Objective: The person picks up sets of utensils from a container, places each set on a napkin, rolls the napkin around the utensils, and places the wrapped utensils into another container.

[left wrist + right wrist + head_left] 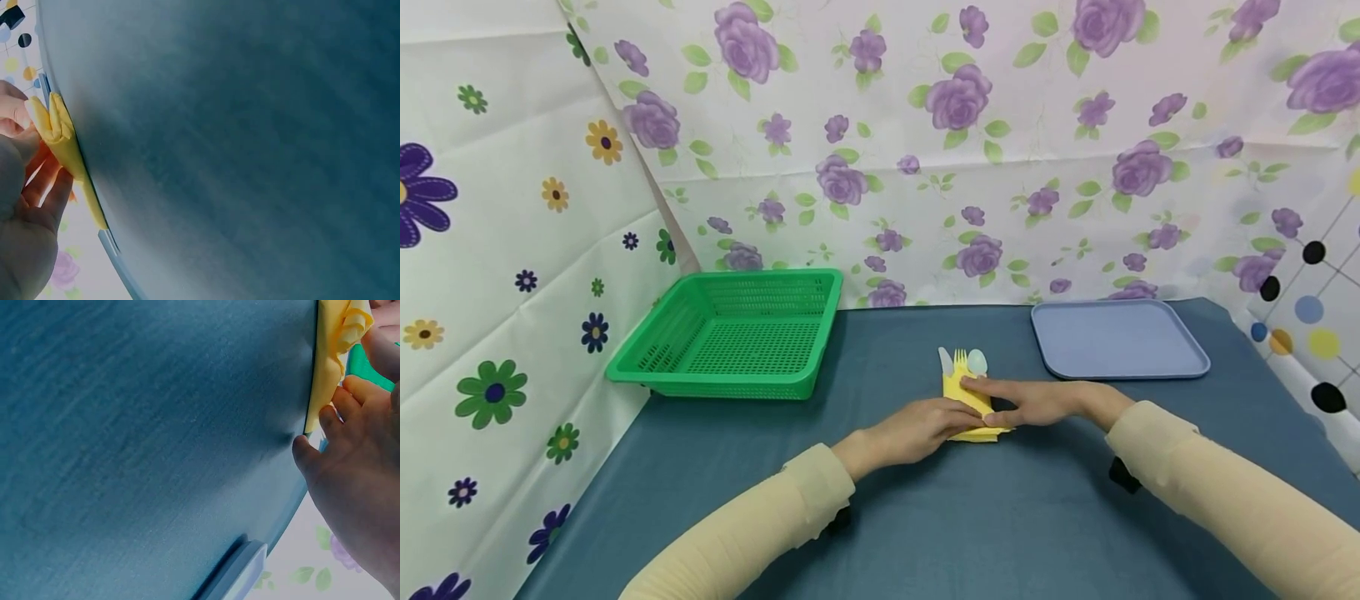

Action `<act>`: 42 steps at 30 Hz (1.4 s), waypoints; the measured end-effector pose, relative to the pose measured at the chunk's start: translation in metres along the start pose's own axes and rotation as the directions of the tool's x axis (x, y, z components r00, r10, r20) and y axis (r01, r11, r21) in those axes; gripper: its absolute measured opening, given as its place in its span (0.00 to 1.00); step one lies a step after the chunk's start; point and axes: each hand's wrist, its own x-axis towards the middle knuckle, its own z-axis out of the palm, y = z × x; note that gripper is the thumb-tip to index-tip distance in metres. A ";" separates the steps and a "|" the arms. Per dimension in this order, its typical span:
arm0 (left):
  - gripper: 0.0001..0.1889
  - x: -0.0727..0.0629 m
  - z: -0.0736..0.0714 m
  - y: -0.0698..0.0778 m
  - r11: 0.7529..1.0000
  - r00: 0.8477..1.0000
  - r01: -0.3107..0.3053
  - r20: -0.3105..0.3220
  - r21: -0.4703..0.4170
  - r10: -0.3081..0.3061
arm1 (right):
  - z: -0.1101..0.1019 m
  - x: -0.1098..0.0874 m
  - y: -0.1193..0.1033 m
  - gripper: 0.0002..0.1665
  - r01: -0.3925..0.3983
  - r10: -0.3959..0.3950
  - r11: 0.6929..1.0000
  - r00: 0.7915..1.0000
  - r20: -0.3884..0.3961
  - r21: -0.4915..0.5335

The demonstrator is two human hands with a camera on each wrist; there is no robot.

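Observation:
A yellow napkin [964,398], partly folded over, lies on the blue-covered table around a white plastic knife [946,362], a yellow fork [960,358] and a pale spoon [977,362]. The upper ends of all three stick out at its far edge. My left hand [917,432] holds the napkin's near left part, its fingers across the fold. From the right, my right hand [1037,402] holds the other side, index finger reaching over the napkin and thumb near the left fingertips. Both wrist views show the napkin's loose, bunched fold [59,128] between thumb and fingers.
A green plastic basket [805,385] stands at the back left of the table [895,533]. At the back right lies a shallow grey-blue tray [1116,337]. Flowered sheets [887,117] hang behind and at the left, and a dotted sheet [1311,333] at the right.

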 end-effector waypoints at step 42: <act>0.05 0.012 0.003 0.008 0.989 0.993 0.023 -0.116 0.145 -0.006 | 0.009 -0.003 -0.004 0.57 0.006 -0.010 0.997 0.999 -0.050 -0.076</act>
